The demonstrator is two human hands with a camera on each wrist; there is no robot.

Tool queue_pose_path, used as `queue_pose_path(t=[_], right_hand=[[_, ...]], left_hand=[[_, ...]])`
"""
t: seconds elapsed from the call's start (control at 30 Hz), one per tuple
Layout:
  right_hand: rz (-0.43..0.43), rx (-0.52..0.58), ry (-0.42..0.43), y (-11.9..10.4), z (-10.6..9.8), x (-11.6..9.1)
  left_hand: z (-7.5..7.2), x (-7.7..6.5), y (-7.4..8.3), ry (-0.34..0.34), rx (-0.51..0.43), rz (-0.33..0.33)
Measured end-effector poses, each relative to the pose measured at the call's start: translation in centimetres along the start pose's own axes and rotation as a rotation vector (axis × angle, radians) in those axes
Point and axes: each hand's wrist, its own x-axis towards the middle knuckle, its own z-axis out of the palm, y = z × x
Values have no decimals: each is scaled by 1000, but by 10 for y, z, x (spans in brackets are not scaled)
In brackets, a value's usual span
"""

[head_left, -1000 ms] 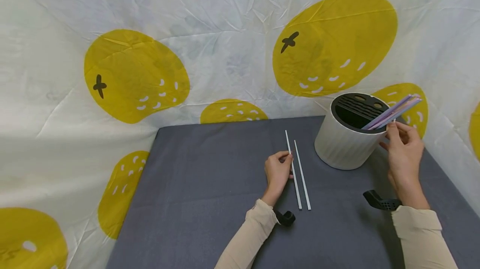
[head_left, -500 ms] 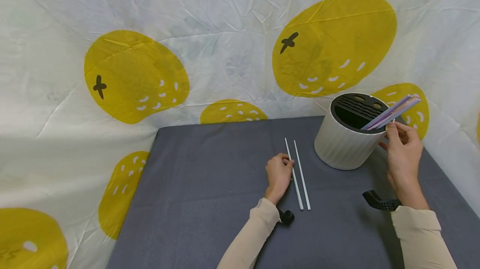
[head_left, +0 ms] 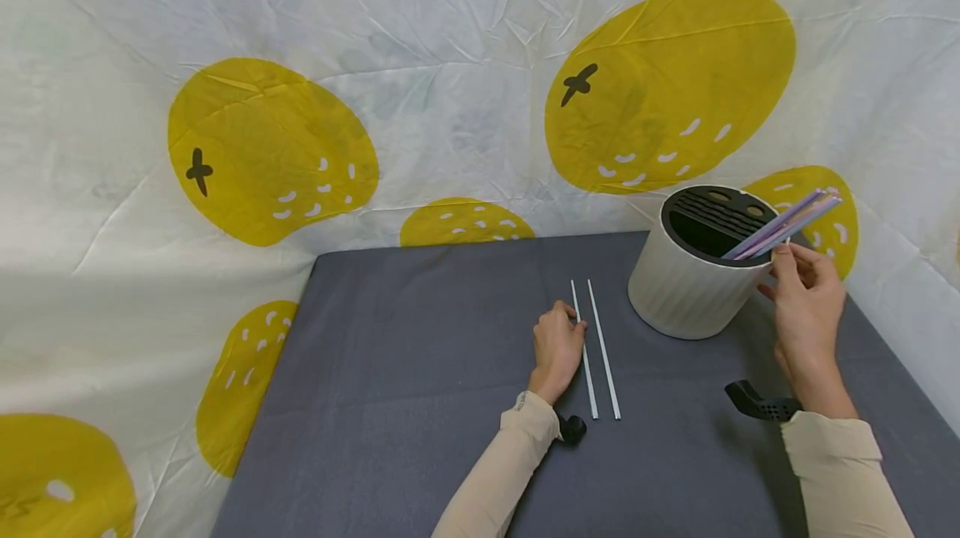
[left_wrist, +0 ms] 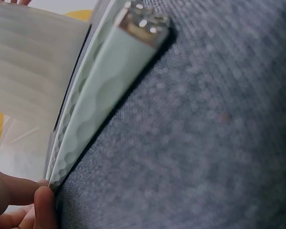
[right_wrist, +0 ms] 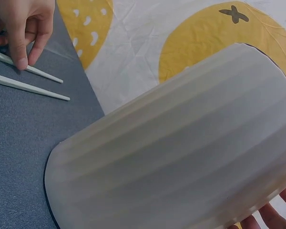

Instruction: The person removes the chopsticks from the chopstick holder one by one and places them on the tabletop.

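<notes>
Two pale green-white chopsticks lie side by side on the grey cloth, with dimpled handles and silver end caps. My left hand (head_left: 557, 351) pinches the left chopstick (head_left: 590, 388) between thumb and finger, as the left wrist view also shows. The right chopstick (head_left: 604, 351) lies a little apart, untouched. At the right stands a ribbed off-white utensil holder (head_left: 686, 296) with a dark slotted top. My right hand (head_left: 810, 313) grips its right rim, fingers against the outer wall in the right wrist view. Purple and pink sticks (head_left: 787, 224) lean out of the holder beside that hand.
The grey cloth-covered table (head_left: 420, 355) stretches left of the hands. A white hanging cloth (head_left: 465, 122) with yellow fruit prints stands behind its far edge. Black camera mounts sit at both wrists.
The left chopstick's far tip has come down level with the other's, and its near end has shifted slightly left. My left hand moved slightly with it; my right hand stays at the holder's rim.
</notes>
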Motion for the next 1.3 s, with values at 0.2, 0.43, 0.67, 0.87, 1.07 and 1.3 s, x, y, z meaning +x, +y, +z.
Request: queue_pose_path(t=[0.2,0.43,0.67,0.87,1.07,1.3], right_hand=[[-3,0,3,0,0,0],[-1,5,-2,0,-1,0],[-3,-7,8,1,-1,2],[-1,-13,26,3,0,3],[-10,-8,35,3,0,4],[-34,10,43,3,1,2]], left_hand=[[-2,-1,1,-11,14,13],[-3,1,12,21,215,196],[-15,14,43,26,207,453],[-34,27,86,79,171,654],[-43,34,126,135,217,797],[-36,37,155,178,341,896]])
